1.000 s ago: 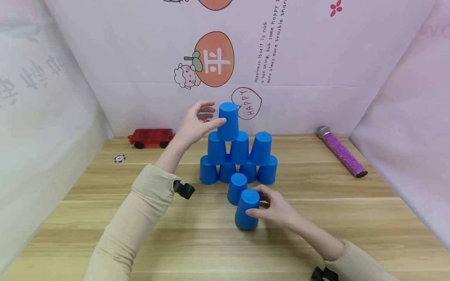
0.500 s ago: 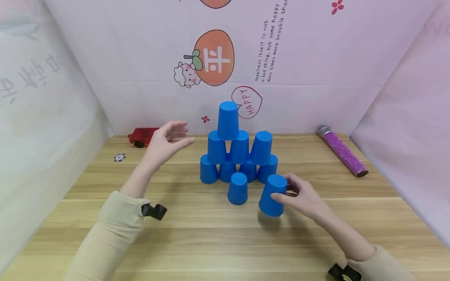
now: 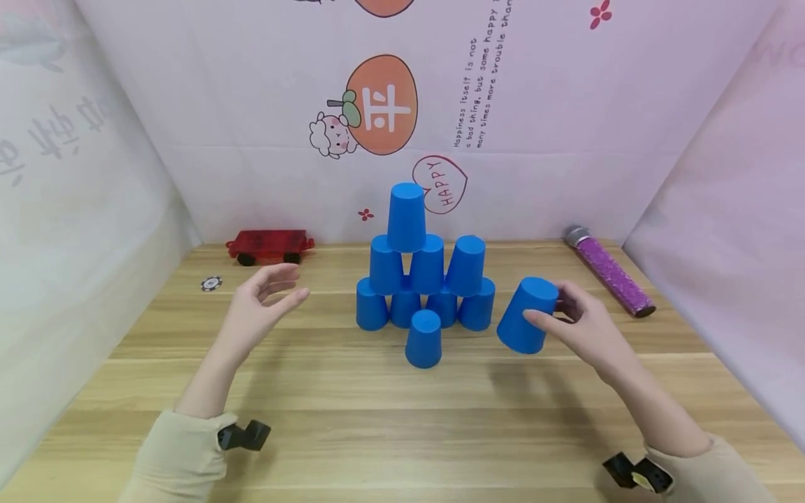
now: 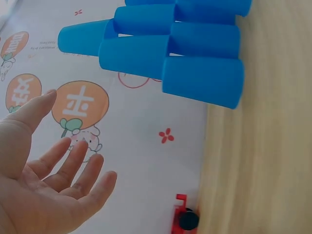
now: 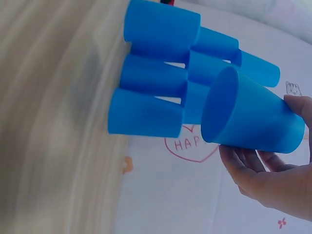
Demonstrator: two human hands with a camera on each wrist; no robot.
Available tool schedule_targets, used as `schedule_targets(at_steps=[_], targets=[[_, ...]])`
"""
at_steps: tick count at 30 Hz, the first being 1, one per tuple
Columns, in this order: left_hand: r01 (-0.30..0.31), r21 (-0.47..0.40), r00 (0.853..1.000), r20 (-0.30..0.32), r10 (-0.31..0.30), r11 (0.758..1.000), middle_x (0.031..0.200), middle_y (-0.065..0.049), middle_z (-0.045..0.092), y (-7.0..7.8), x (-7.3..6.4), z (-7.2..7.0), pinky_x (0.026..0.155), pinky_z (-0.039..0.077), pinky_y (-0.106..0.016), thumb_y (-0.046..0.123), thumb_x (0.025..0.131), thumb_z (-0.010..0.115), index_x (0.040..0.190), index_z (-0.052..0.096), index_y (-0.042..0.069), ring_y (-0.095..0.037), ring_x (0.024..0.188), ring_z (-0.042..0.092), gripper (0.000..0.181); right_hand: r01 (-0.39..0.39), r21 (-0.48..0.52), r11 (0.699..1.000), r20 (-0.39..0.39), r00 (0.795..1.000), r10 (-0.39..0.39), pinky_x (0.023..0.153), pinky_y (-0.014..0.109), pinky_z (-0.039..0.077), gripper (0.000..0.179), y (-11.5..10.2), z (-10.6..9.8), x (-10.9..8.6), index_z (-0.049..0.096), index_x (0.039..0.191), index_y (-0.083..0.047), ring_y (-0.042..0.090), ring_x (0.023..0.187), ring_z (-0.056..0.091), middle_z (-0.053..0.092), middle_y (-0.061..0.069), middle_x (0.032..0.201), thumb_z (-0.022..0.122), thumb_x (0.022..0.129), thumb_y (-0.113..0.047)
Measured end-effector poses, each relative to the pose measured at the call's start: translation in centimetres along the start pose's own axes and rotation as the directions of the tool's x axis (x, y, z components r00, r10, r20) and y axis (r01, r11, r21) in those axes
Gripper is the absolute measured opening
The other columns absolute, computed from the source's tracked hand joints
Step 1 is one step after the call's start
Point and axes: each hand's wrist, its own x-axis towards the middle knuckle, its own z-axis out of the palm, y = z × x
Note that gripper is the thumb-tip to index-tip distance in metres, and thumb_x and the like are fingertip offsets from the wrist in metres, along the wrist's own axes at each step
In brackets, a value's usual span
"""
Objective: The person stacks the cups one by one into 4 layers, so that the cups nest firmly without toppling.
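My right hand (image 3: 588, 325) grips an upside-down blue cup (image 3: 528, 316), held tilted above the table to the right of a stack of blue cups; its open mouth shows in the right wrist view. The stack has a bottom row of several cups (image 3: 372, 304), three cups (image 3: 466, 265) on them, and one top cup (image 3: 407, 218) over the left two. A single cup (image 3: 424, 339) stands upside down in front. Left of the stack my left hand (image 3: 256, 307) hovers with relaxed fingers, apart from everything; the left wrist view shows nothing in its palm (image 4: 44, 200).
A red toy cart (image 3: 269, 246) and a poker chip (image 3: 211, 283) lie at the back left of the wooden table (image 3: 352, 433). At the back right rests a purple glittery microphone (image 3: 610, 272). Printed white cloth walls (image 3: 541, 140) enclose the back and sides.
My left hand has let go of the top cup and drawn back to the left and nearer. My right hand has lifted the front cup and carried it right and farther back.
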Motion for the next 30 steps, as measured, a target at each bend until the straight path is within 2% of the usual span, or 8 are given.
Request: schedule_targets(at_steps=[3,5,10,12,16,21,25,30], targets=[[0.018,0.012,1.0,-0.006,-0.018,1.0,0.131,-0.01,0.056,-0.8,-1.1,0.3,0.097,0.048,-0.023,0.033,0.087,0.066,0.132,0.049,0.008,-0.019,0.118,0.054,0.053,0.011,-0.007,1.0,-0.035,0.999,-0.011,0.077,0.015,0.048,0.044,-0.1,-0.4,0.4,0.048,0.126,-0.006,-0.007,0.092,0.055,0.059,-0.001,0.108,0.063,0.09,-0.027],[0.033,0.017,0.999,-0.006,-0.032,0.999,0.131,-0.011,0.056,-1.2,-1.8,0.7,0.099,0.047,-0.029,0.031,0.088,0.066,0.131,0.05,0.007,-0.023,0.119,0.053,0.053,0.016,-0.006,1.0,-0.057,0.998,-0.017,0.079,0.02,0.048,0.044,-0.3,-0.5,0.8,0.049,0.126,-0.007,-0.006,0.092,0.055,0.058,-0.006,0.106,0.064,0.09,-0.028],[0.047,0.02,0.999,0.014,-0.048,0.999,0.131,-0.017,0.055,-1.7,-3.4,1.8,0.1,0.045,-0.046,0.025,0.088,0.067,0.13,0.05,0.003,-0.031,0.122,0.051,0.05,0.024,0.0,1.0,-0.095,0.995,-0.024,0.084,0.032,0.047,0.047,-1.3,-0.7,2.1,0.048,0.126,-0.008,-0.004,0.093,0.055,0.057,-0.001,0.109,0.063,0.09,-0.032],[0.055,0.021,0.998,0.029,-0.055,0.998,0.132,-0.018,0.054,-1.7,-4.0,2.4,0.101,0.044,-0.05,0.025,0.088,0.067,0.131,0.049,0.003,-0.033,0.123,0.05,0.051,0.035,0.009,0.999,-0.111,0.993,-0.034,0.085,0.031,0.048,0.047,-1.8,-0.8,2.7,0.047,0.126,-0.007,-0.002,0.094,0.055,0.056,0.001,0.111,0.063,0.09,-0.033],[0.066,0.021,0.997,0.049,-0.067,0.998,0.136,-0.018,0.051,-1.5,-4.8,3.7,0.102,0.042,-0.053,0.025,0.086,0.069,0.133,0.048,0.004,-0.036,0.127,0.047,0.055,0.048,0.037,0.998,-0.14,0.989,-0.043,0.091,0.039,0.049,0.05,-3.0,-0.6,4.0,0.047,0.128,-0.008,0.009,0.101,0.056,0.056,0.005,0.115,0.062,0.09,-0.035],[0.069,0.008,0.996,0.055,-0.069,0.998,0.139,-0.019,0.049,-0.8,-5.3,6.0,0.103,0.04,-0.054,0.022,0.084,0.071,0.135,0.045,0.003,-0.036,0.13,0.044,0.06,0.062,0.093,0.994,-0.167,0.985,-0.046,0.1,0.053,0.043,0.055,-4.7,-0.1,6.0,0.046,0.131,-0.009,0.026,0.112,0.054,0.054,0.014,0.123,0.063,0.088,-0.04],[0.076,0.005,0.995,0.061,-0.076,0.997,0.14,-0.016,0.049,-0.2,-5.4,8.1,0.103,0.04,-0.053,0.024,0.083,0.072,0.137,0.044,0.005,-0.033,0.131,0.044,0.064,0.089,0.126,0.988,-0.175,0.982,-0.066,0.101,0.057,0.04,0.058,-5.7,0.5,7.7,0.046,0.133,-0.009,0.032,0.117,0.051,0.053,0.016,0.127,0.064,0.087,-0.04],[0.075,-0.004,0.994,0.075,-0.075,0.997,0.142,-0.013,0.048,0.5,-5.3,10.4,0.104,0.04,-0.052,0.027,0.082,0.073,0.138,0.043,0.006,-0.031,0.132,0.043,0.067,0.091,0.143,0.985,-0.173,0.983,-0.066,0.101,0.058,0.039,0.059,-6.6,1.3,9.3,0.047,0.132,-0.01,0.031,0.12,0.049,0.053,0.015,0.129,0.065,0.086,-0.042]])
